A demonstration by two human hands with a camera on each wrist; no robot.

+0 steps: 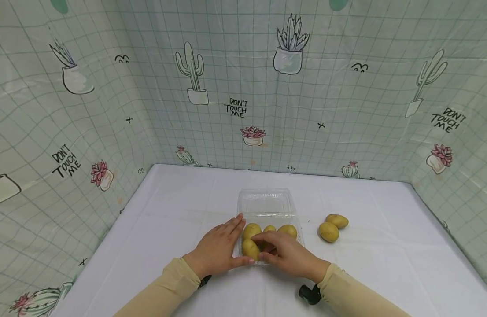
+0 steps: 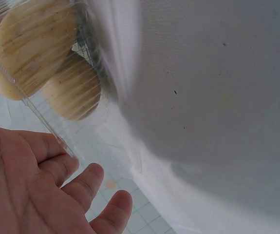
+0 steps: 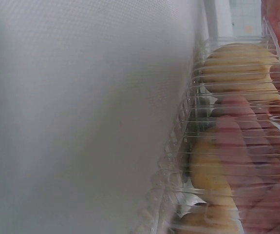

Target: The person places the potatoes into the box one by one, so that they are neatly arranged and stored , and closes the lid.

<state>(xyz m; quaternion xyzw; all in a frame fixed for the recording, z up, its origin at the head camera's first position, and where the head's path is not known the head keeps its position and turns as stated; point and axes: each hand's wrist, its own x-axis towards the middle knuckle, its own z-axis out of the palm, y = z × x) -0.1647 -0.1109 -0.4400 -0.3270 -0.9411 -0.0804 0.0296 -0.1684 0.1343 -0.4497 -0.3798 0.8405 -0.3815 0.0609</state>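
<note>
A clear hinged plastic box (image 1: 267,207) lies with its lid folded back, and several yellow potatoes (image 1: 252,230) sit inside it. My left hand (image 1: 217,247) rests along the box's left side, fingers extended and thumb at the front edge. The left wrist view shows its fingers (image 2: 84,187) beside the clear wall. Reaching into the box, my right hand (image 1: 285,253) holds the front-left potato (image 1: 250,249) between thumb and fingers. Through the ribbed wall, the right wrist view shows this potato (image 3: 237,68) and the right hand (image 3: 252,161) among others.
Two loose potatoes, one rounder (image 1: 328,232) and one longer (image 1: 337,220), lie touching to the right of the box on the white tablecloth (image 1: 180,198). A patterned curtain (image 1: 227,79) stands behind and at both sides.
</note>
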